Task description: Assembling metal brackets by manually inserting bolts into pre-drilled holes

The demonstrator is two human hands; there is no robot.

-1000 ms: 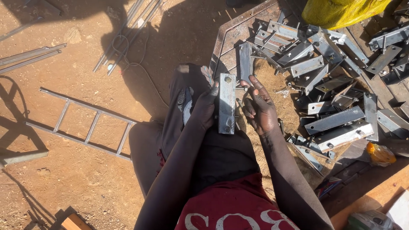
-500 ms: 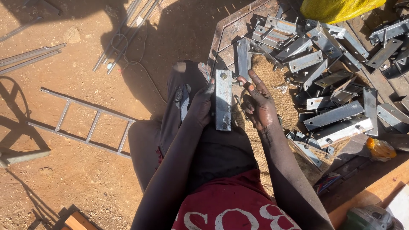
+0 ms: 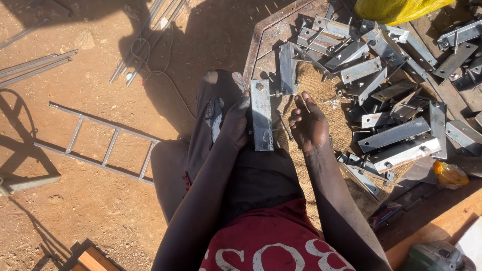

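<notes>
Steel plate (image 3: 261, 114), one piece with bolts near both ends, upright on the person's lap.
Left hand (image 3: 235, 122) grips its left edge; right hand (image 3: 309, 123) lies just beside it, fingers loosely curled, holding nothing. More than a dozen similar plates form a heap (image 3: 381, 75) at right; one ladder-like frame (image 3: 98, 144) lies on the dirt. Half a second earlier, both hands held the plate.

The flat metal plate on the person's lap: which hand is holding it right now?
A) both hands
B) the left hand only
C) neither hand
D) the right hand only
B: the left hand grips the metal plate along its edge, while the right hand hangs open just beside it, apart from it.
</notes>
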